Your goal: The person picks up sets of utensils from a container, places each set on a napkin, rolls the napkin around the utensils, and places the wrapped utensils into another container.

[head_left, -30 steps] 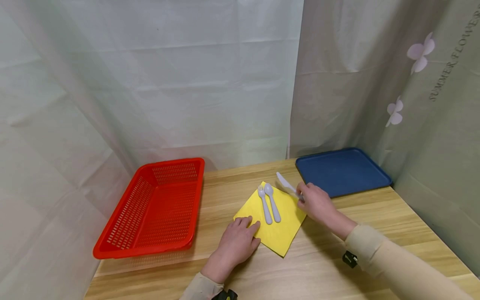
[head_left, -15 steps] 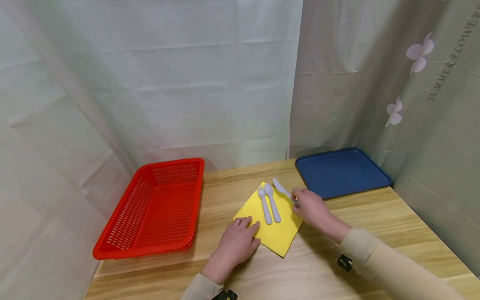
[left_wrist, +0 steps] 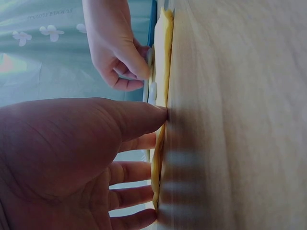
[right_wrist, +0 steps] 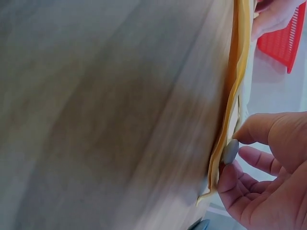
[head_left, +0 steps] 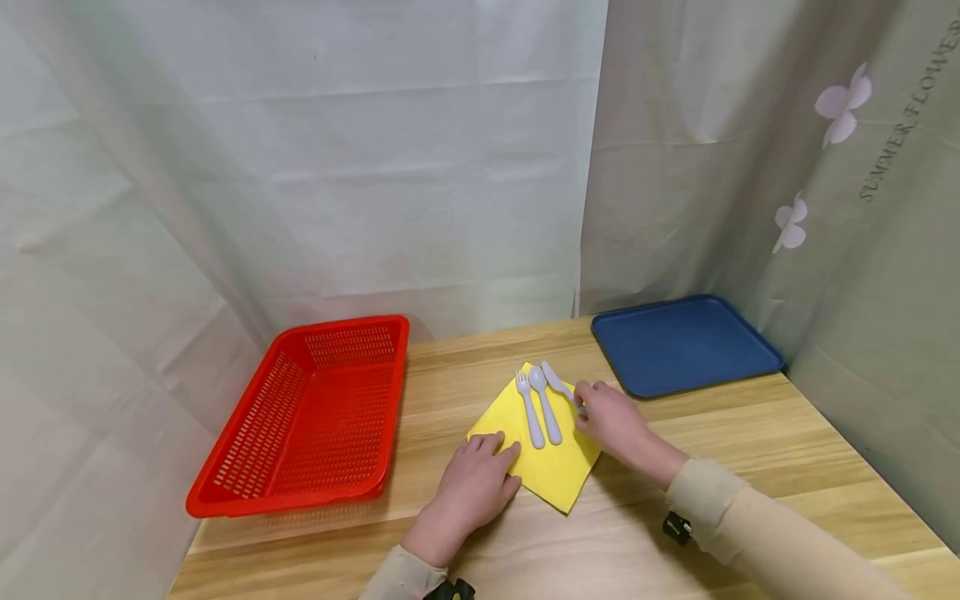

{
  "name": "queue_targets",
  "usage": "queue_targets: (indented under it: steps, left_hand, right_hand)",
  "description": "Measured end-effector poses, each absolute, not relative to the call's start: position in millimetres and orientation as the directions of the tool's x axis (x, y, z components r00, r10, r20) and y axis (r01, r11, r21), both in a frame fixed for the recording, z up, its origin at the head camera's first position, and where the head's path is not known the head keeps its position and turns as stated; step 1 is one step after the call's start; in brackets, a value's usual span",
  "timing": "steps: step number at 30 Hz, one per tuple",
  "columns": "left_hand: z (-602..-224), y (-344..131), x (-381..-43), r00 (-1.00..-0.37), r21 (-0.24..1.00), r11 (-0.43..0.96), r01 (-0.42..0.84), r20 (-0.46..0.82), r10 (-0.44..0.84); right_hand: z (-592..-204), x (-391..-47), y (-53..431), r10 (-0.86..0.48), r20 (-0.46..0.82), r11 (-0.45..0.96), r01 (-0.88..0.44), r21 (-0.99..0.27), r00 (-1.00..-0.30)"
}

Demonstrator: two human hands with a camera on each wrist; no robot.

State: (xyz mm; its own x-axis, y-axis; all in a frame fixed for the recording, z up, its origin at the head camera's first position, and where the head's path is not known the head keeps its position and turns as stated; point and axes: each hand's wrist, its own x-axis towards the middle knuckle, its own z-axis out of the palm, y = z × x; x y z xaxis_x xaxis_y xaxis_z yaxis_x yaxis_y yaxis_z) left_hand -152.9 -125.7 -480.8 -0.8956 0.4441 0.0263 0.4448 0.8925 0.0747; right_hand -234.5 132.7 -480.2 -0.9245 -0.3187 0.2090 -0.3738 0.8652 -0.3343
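Note:
A yellow napkin (head_left: pixel 564 477) lies on the table, turned like a diamond. On it rest a pale grey fork (head_left: pixel 531 415) and a matching spoon (head_left: pixel 547 408), side by side with handles toward me. My right hand (head_left: pixel 617 421) pinches the handle of a pale knife (head_left: pixel 555 379), whose blade points away just right of the spoon. In the right wrist view the knife's handle end (right_wrist: pixel 230 151) shows between thumb and fingers, close over the napkin's edge. My left hand (head_left: pixel 474 487) rests on the napkin's left edge with its fingers spread.
An empty red plastic basket (head_left: pixel 330 433) stands on the left of the wooden table (head_left: pixel 450 367). At the back right lies a flat blue tray (head_left: pixel 686 342) with nothing on it. Pale curtains (head_left: pixel 375 167) hang behind and along both sides.
My right hand has moved left with the knife, bringing it over the napkin beside the spoon. The left hand, fork and spoon have stayed in place.

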Motion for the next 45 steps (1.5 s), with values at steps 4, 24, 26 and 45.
queue_targets:
  steps: [4,24,26,45]
  left_hand:
    - [-481,-126,-153,-0.895,0.078,0.892,0.446,0.024,0.445]
    - [-482,-125,-154,-0.901,0.08,0.898,0.432,0.003,0.433]
    - [-481,-126,-154,-0.902,0.084,0.898,0.431,0.002,0.432]
    - [-478,-127,-157,-0.9,0.085,0.898,0.433,-0.015,0.435]
  right_hand:
    - [-483,-235,130,-0.313,0.224,0.87,-0.374,-0.322,-0.923]
    - [-481,-232,119,-0.306,0.152,0.864,-0.341,-0.37,-0.94]
    - [-481,-232,118,-0.305,0.144,0.865,-0.337,-0.372,-0.942]
    - [-473,-226,126,-0.398,0.15,0.828,-0.425,-0.366,-0.905]
